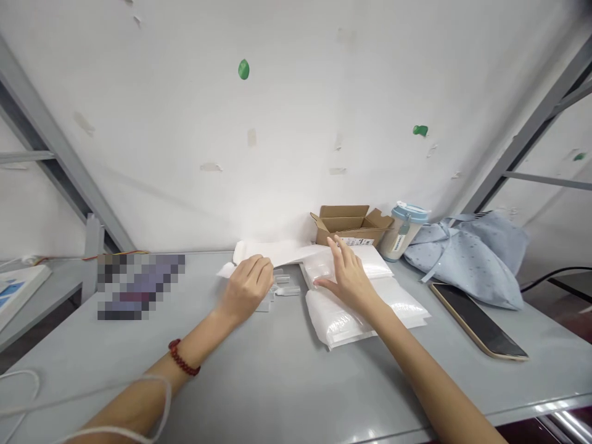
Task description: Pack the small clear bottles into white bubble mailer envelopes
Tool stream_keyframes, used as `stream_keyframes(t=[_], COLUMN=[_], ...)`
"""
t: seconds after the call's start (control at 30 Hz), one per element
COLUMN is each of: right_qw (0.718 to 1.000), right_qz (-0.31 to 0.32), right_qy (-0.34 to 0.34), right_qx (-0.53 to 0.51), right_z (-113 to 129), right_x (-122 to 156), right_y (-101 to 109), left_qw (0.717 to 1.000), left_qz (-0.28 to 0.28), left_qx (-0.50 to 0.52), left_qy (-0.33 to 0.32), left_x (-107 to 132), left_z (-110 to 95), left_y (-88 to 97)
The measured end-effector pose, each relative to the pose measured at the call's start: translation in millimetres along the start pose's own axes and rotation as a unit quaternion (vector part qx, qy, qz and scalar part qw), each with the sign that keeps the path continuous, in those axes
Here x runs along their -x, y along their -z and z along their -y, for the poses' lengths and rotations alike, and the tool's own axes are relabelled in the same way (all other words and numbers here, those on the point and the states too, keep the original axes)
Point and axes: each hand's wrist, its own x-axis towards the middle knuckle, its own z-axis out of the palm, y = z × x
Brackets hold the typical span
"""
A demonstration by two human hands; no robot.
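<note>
My left hand [252, 285] is closed, its fingers curled down on a thin white sheet [300, 253] that shows on both sides of it. The fingertips themselves are hidden. Just beneath and to the right of this hand lie several small clear plastic pieces [287, 290], partly covered. Fingers apart, my right hand [346, 274] is over a stack of white bubble-wrap pouches [342, 317] and holds nothing. Whether its palm touches the pouches I cannot tell.
Behind the pouches stands an open cardboard box [345, 222]. To its right are a lidded cup [402, 233], a light blue cloth bag [467, 256] and a phone [478, 322]. A blurred-out item [141, 287] lies at left; a white cable [160, 385] crosses my left forearm.
</note>
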Motion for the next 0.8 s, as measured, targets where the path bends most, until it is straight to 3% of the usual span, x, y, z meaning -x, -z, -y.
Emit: stream_keyframes(t=[0.1,0.23,0.3,0.37,0.43,0.47,0.53,0.6,0.67,0.7,0.73,0.8], right_qw=[0.993,0.977,0.975,0.978,0.982,0.984,0.987,0.988,0.988,0.987,0.987,0.986], right_qz=[-0.056,-0.149,-0.151,-0.123,-0.085,-0.070,-0.050,-0.045,-0.053,-0.058,-0.062,-0.064], right_qy=[0.085,0.106,0.115,0.114,0.102,0.097,0.092,0.093,0.100,0.106,0.112,0.121], right_qx=[0.067,0.113,0.119,0.127,0.132,0.131,0.124,0.116,0.108,0.104,0.101,0.096], right_z=[20.5,40.1,41.8,39.1,34.9,33.0,31.5,33.3,37.9,40.6,43.3,47.9], right_x=[1.8,5.4,7.0,8.0,8.6,8.8,9.3,10.0,11.1,11.6,12.2,13.0], right_y=[3.0,9.2,9.3,6.9,3.6,2.0,-0.4,-2.0,-3.4,-4.1,-4.9,-6.2], left_qw=[0.997,0.993,0.994,0.997,0.982,0.958,0.867,0.728,0.600,0.561,0.540,0.526], left_qz=[-0.042,-0.062,-0.051,-0.013,0.031,0.055,0.106,0.168,0.202,0.203,0.196,0.172], left_qx=[0.039,0.071,0.079,0.077,0.075,0.089,0.179,0.336,0.459,0.494,0.517,0.547], left_qy=[-0.049,-0.074,-0.059,0.011,0.168,0.266,0.452,0.574,0.624,0.632,0.634,0.628], left_x=[8.4,1.5,-2.0,-2.1,1.3,3.8,9.1,13.4,15.5,15.6,15.4,14.0], left_z=[-14.5,-32.4,-31.5,-21.1,-3.6,6.1,23.4,33.7,35.3,33.4,30.4,22.8], left_y=[19.6,35.8,37.9,37.8,37.4,37.4,38.1,39.0,39.5,39.5,39.5,39.2])
